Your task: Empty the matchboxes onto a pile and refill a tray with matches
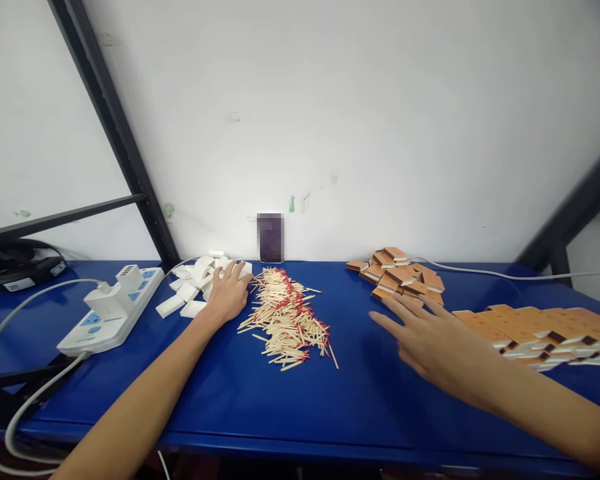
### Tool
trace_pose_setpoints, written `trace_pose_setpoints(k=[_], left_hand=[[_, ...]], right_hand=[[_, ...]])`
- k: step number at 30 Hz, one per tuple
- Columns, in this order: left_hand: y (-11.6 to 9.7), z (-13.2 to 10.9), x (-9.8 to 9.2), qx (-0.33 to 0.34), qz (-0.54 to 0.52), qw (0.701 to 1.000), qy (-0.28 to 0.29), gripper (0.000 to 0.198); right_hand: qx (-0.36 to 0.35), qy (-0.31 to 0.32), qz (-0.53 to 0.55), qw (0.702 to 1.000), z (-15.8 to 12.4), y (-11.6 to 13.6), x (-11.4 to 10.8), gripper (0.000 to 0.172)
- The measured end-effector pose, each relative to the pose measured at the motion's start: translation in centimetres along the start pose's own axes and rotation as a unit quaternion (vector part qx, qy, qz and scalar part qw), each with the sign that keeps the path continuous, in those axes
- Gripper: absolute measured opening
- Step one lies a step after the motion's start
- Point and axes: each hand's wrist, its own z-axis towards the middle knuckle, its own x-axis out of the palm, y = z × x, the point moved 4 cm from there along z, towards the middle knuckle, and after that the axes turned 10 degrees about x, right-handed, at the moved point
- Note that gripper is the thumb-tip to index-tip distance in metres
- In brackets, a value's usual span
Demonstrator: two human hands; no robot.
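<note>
White inner boxes (190, 285) under left hand (227, 297), grip slack over them, right hand (433, 337) splayed empty beside orange sleeves (403, 272)

A blue counter (260, 400) runs along a white wall. On it, left to right, lie a white power strip (113, 310), a heap of white box trays (187, 290), a long pile of red-tipped matchsticks (287, 317), a heap of orange box sleeves (403, 270) and, far right, overlapping rows of matchboxes (545, 333). A blurred dark object (270, 238) stands at the back.
</note>
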Motion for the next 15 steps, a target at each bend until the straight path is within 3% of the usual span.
trace_pose_setpoints(k=[6, 15], left_hand=[[0.2, 1.0, -0.1, 0.005, 0.042, 0.999, 0.011, 0.038], [0.2, 3.2, -0.1, 0.058, 0.051, 0.997, 0.001, 0.034]], right_hand=[[-0.050, -0.071, 0.016, 0.996, -5.5, -2.4, 0.9, 0.069], [-0.034, -0.075, -0.005, 0.997, -5.8, -3.6, 2.2, 0.054]])
